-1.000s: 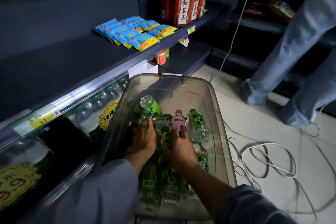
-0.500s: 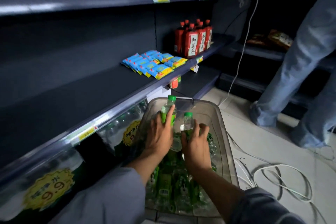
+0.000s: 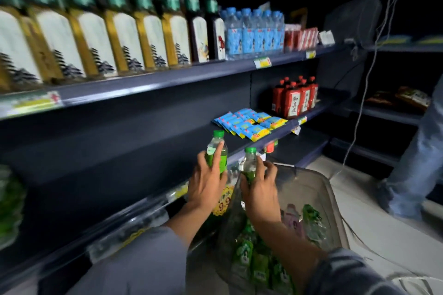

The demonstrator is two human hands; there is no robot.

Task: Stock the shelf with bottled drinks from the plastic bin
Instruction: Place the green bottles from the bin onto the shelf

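My left hand (image 3: 207, 179) grips a green-capped bottle (image 3: 217, 151) with a green label, held upright in front of the dark middle shelf (image 3: 115, 170). My right hand (image 3: 260, 189) holds a second green-capped bottle (image 3: 249, 163) upright just to its right, above the near-left corner of the clear plastic bin (image 3: 333, 201). Several more bottles (image 3: 259, 261), mostly green plus a pink one (image 3: 292, 219), lie inside the bin on the floor.
The top shelf carries tall yellow and dark bottles (image 3: 96, 29) and blue water bottles (image 3: 254, 33). Blue snack packets (image 3: 249, 122) and red bottles (image 3: 294, 98) sit further right on the middle shelf. A person's jeans leg (image 3: 414, 165) stands at right, a white cable (image 3: 359, 108) hanging nearby.
Both hands have risen out of the bin, each with a bottle, toward the middle shelf. The view has tilted up, revealing the top shelf.
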